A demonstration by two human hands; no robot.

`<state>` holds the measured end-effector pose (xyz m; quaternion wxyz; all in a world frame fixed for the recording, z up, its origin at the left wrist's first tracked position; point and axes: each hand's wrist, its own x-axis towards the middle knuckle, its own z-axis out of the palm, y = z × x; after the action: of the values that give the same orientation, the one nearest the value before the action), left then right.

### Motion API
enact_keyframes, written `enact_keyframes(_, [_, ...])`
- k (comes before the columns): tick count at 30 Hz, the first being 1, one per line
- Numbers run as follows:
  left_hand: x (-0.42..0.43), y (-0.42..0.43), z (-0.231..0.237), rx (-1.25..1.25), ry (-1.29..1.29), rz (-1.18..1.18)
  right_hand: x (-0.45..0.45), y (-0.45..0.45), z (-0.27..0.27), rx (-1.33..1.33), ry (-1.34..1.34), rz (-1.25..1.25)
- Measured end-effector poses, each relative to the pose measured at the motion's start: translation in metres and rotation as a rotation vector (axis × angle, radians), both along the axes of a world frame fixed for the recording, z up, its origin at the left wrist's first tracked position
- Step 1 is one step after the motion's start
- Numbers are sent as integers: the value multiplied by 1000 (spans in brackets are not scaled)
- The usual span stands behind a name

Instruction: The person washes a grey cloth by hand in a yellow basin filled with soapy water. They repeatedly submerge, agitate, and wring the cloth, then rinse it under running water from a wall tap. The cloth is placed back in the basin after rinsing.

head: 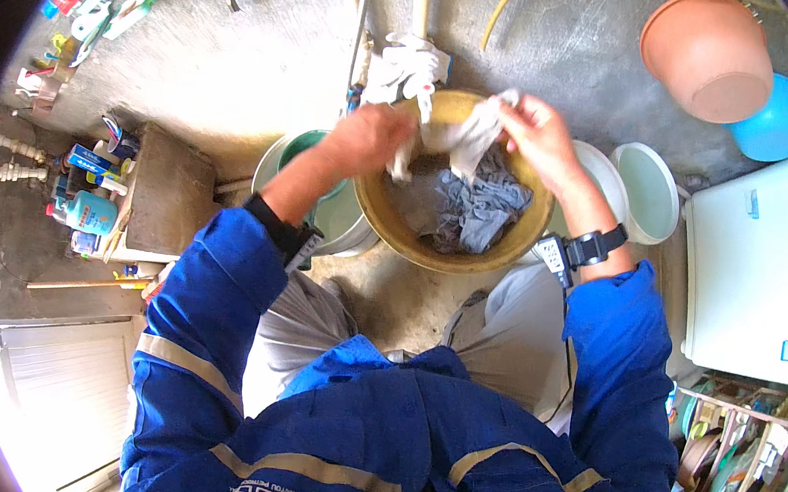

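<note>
A wide yellowish-brown basin [379, 219] stands before me, with crumpled blue-grey cloth [482, 209] lying inside it. My right hand [541, 135] pinches a wet-looking pale grey cloth [478, 135], which hangs over the basin. Above the basin's left side, my left hand [377, 138] is blurred and curled, with a pale piece of cloth [401, 163] hanging from it. Whether both pale pieces belong to one cloth cannot be told. Just behind the basin's rim, white fabric [407, 65] hangs by a pipe and tap.
Left of the basin are a bucket [345, 229] holding water and a green container [296, 144]. White buckets [644, 191] stand to the right, beside a white appliance [756, 269]. An orange tub [714, 56] hangs on the wall. Bottles crowd a ledge [170, 191] at left.
</note>
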<state>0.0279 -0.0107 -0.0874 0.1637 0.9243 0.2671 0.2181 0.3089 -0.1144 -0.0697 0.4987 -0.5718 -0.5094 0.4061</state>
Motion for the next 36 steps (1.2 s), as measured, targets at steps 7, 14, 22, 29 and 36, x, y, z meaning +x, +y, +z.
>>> enact_keyframes(7, [15, -45, 4, -202, -99, 42, -41, -27, -46, -33, -23, 294])
enact_keyframes(14, [18, -59, 4, -684, -383, -38, -44, -28, -47, 42, -359, 167])
enact_keyframes(22, [24, -63, -43, -914, -169, -48, -55, -51, -15, -28, 379, 144])
enact_keyframes(29, [28, -70, -25, -1286, -522, 5, -50, -51, -33, -184, 57, -183])
enact_keyframes(36, [22, -86, 3, -1285, -624, 33, -58, -72, -47, -315, 703, 145])
